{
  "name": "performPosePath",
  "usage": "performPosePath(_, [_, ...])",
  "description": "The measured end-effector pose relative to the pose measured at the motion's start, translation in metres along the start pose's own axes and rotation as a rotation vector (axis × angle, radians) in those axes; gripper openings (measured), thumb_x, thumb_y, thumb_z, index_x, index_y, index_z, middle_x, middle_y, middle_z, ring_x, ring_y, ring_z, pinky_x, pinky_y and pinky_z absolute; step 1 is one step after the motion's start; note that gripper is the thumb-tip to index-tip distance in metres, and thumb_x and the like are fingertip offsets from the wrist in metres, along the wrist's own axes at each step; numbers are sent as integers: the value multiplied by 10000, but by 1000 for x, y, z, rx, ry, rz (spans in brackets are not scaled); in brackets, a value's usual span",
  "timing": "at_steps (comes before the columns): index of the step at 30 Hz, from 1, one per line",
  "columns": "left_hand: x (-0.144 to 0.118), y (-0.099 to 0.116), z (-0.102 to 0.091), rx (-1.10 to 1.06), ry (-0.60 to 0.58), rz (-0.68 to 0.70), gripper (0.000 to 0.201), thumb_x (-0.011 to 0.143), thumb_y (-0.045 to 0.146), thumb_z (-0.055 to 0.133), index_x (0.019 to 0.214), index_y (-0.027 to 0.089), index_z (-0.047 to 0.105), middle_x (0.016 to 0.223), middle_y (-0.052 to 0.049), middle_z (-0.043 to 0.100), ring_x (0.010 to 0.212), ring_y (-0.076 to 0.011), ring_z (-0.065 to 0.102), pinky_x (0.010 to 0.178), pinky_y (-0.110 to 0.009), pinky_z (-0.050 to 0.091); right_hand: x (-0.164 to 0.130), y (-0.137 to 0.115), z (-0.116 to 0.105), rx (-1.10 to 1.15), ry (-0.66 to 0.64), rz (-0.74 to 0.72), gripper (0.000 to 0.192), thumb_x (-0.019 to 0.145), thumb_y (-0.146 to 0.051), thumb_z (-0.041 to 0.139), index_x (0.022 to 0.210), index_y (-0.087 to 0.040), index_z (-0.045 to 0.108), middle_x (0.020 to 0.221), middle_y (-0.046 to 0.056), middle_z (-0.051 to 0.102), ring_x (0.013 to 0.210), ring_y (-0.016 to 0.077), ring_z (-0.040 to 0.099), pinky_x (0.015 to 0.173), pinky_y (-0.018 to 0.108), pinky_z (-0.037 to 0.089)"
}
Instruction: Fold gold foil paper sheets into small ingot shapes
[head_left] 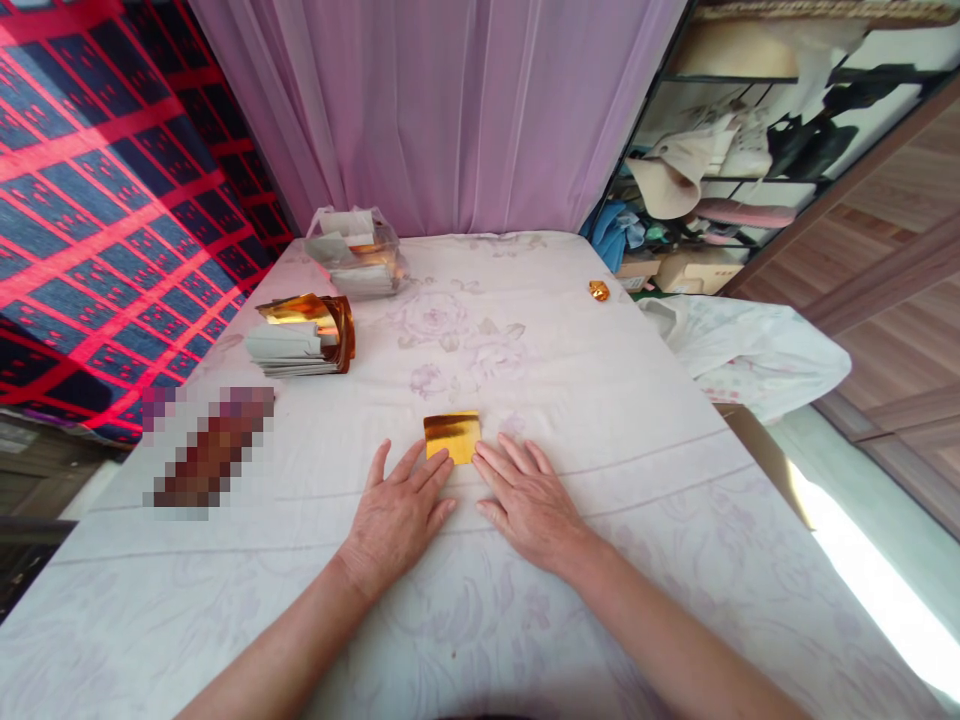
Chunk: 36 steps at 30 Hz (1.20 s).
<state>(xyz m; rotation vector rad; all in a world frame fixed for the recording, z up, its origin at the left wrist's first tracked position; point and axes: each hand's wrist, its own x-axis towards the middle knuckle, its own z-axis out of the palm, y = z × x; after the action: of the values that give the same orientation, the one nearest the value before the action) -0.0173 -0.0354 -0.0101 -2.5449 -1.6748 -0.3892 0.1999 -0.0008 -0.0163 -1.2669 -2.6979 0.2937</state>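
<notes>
Foil (452, 440): flat on the tablecloth (600, 620), between both hands' fingertips;
Left hand (396, 515): palm down, fingers spread, gripping nothing; tips on the near left corner;
Right hand (534, 505): likewise spread, gripping nothing; tips at the right edge, pressure impossible to tell;
Edges: light, even contact probably avoids creases;
Pixelated patch (214, 450): contents unreadable; forearms cut off below.
</notes>
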Motion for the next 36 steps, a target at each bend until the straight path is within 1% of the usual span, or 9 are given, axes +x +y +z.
performPosePath(5, [-14,-13,-6,35,3,14,395,992,410,382,1280,275,617,1319,-4,633,1290,-279,517,1176,-540,122,0,-1,-2,10,-15,10,497,976,-400,448,1441,-224,445,1515,34,423,1433,289,278,1153,557,225])
performPosePath(10, [-17,-18,-9,31,16,-10,379,996,381,368,1224,277,652,1284,1,658,1275,-283,529,1162,-551,154,0,-1,-1,13,-10,16,490,977,-394,446,1437,-225,451,1509,37,432,1429,289,286,1152,553,226])
performPosePath(15, [-8,-17,-19,19,24,-34,343,989,360,396,1110,261,701,1185,-27,711,1186,-298,588,1104,-583,269,-1,-1,1,3,17,23,500,974,-396,449,1437,-208,455,1510,53,428,1426,290,293,1148,539,243])
performPosePath(19, [5,-9,-23,21,29,-31,279,957,331,472,936,215,725,1073,-62,734,996,-256,654,1016,-509,410,-1,-2,-1,0,22,15,494,975,-396,445,1433,-211,465,1507,59,433,1424,289,298,1147,525,243])
performPosePath(20, [7,-6,-22,21,42,-16,259,948,314,488,983,202,718,1095,-70,726,996,-250,652,1001,-486,429,0,-2,-1,-1,25,16,492,975,-396,445,1430,-212,469,1505,62,435,1423,290,299,1146,523,242])
performPosePath(23, [9,-1,-13,22,35,69,303,951,281,478,1178,201,662,1250,-70,672,1176,-274,589,1051,-496,391,0,-3,-2,-3,44,22,483,971,-395,450,1417,-213,484,1493,68,453,1415,291,311,1140,518,244])
performPosePath(27, [6,-2,0,9,-31,59,338,971,315,442,1231,219,637,1314,-65,636,1231,-288,563,1085,-539,342,-1,-5,-2,-10,103,66,444,971,-365,449,1376,-199,523,1460,67,496,1400,282,333,1145,510,235])
performPosePath(31, [5,-2,1,-6,-45,28,336,963,311,463,1239,221,632,1322,-63,630,1249,-297,549,1099,-574,310,-2,-7,-1,-25,166,122,437,966,-335,458,1361,-163,535,1439,85,517,1382,286,359,1141,510,250])
performPosePath(36, [5,1,0,-19,-25,-2,325,945,306,488,1218,231,648,1300,-67,646,1237,-295,555,1097,-580,313,3,-12,0,-75,183,13,442,954,-365,497,1376,-239,530,1533,98,385,1440,289,271,1144,536,236])
